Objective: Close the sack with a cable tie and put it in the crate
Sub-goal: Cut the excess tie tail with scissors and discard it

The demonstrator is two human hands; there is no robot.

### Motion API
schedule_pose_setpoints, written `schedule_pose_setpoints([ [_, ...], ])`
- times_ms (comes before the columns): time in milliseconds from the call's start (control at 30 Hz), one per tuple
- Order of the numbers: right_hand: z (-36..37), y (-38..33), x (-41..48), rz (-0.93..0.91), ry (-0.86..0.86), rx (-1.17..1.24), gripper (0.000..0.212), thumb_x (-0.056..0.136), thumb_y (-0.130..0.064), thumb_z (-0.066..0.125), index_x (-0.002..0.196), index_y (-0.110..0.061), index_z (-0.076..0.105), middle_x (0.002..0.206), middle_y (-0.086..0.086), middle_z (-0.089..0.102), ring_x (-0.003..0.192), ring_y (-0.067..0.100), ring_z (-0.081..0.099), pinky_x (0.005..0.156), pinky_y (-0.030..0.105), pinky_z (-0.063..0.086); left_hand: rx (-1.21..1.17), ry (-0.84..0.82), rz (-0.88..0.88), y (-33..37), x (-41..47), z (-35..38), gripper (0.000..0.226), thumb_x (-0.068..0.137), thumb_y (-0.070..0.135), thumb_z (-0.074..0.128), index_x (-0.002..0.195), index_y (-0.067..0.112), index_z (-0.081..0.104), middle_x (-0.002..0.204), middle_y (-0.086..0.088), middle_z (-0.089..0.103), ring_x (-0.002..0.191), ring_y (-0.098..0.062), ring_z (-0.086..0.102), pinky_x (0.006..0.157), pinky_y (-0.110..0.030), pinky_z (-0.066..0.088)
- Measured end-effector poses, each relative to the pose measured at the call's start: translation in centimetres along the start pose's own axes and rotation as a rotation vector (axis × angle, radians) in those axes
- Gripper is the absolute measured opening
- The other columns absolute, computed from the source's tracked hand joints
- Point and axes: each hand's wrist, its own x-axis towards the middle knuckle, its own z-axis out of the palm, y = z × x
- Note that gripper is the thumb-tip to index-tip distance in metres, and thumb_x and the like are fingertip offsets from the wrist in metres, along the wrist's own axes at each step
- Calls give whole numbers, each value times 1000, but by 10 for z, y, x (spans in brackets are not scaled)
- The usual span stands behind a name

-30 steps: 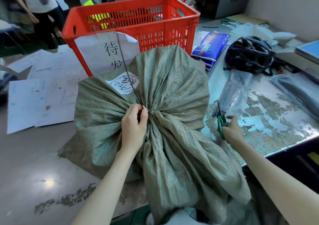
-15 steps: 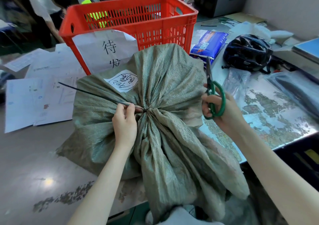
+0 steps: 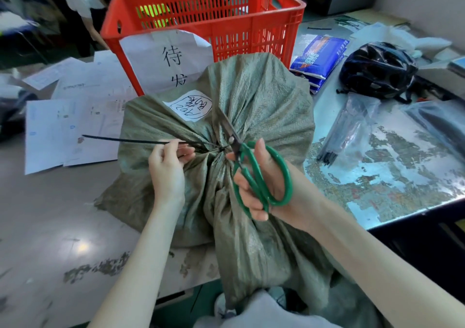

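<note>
A grey-green woven sack (image 3: 264, 96) lies on the table, its neck gathered in the middle and its loose mouth hanging over the front edge. A black cable tie (image 3: 120, 140) circles the neck, its long tail sticking out to the left. My left hand (image 3: 167, 169) pinches that tail close to the neck. My right hand (image 3: 264, 189) holds green-handled scissors (image 3: 254, 174), whose dark blades point up and left with their pivot just right of the tie's head. Behind the sack stands the red plastic crate (image 3: 251, 38) with a paper sign taped on its front.
Paper sheets (image 3: 68, 131) lie left of the sack. To the right are a clear bag of black cable ties (image 3: 349, 131), blue packets (image 3: 322, 55) and a black helmet (image 3: 377, 69). A person (image 3: 83, 5) stands behind the crate at the far left.
My right hand picked the scissors up from the table and brought them to the sack's neck. My left hand swung the tie's tail from upright to pointing left.
</note>
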Motion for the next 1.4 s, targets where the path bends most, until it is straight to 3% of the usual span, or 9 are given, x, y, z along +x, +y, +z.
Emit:
schedule_pose_setpoints([
  [200, 9, 17, -13, 119, -31, -9, 45, 89, -63, 39, 86, -22, 57, 71, 7, 50, 49, 13, 54, 48, 25, 46, -67, 32, -35, 4, -3, -8, 23, 97, 5, 43, 75, 8, 50, 71, -9, 55, 61, -12, 59, 63, -25, 52],
  [633, 5, 32, -2, 132, 46, -6, 46, 87, -63, 36, 86, -22, 55, 76, 4, 53, 53, 11, 57, 49, 23, 50, -181, 79, -81, -16, -7, -14, 23, 97, 3, 41, 76, 8, 48, 69, -7, 55, 57, -13, 58, 58, -23, 49],
  [800, 3, 34, 7, 183, 42, 75, 75, 78, -69, 44, 118, -6, 47, 76, 13, 48, 48, 22, 46, 53, 37, 54, -201, 50, -60, -23, -6, -17, 25, 97, 2, 39, 74, 8, 49, 58, 1, 58, 55, -13, 57, 56, -23, 47],
  [933, 5, 37, 15, 158, 85, 60, 81, 80, -69, 41, 125, -1, 42, 72, 11, 47, 44, 20, 46, 48, 32, 51, -191, -8, -44, -25, -7, -20, 27, 97, 1, 37, 73, 7, 47, 52, 7, 58, 55, -11, 56, 57, -23, 46],
  [1400, 2, 51, 30, 32, 134, 0, 53, 86, -54, 46, 109, -6, 52, 60, 7, 45, 37, 18, 40, 41, 26, 42, -191, -27, -32, -24, -9, -19, 36, 97, 0, 34, 64, 10, 44, 50, 10, 56, 53, -10, 53, 57, -23, 45],
])
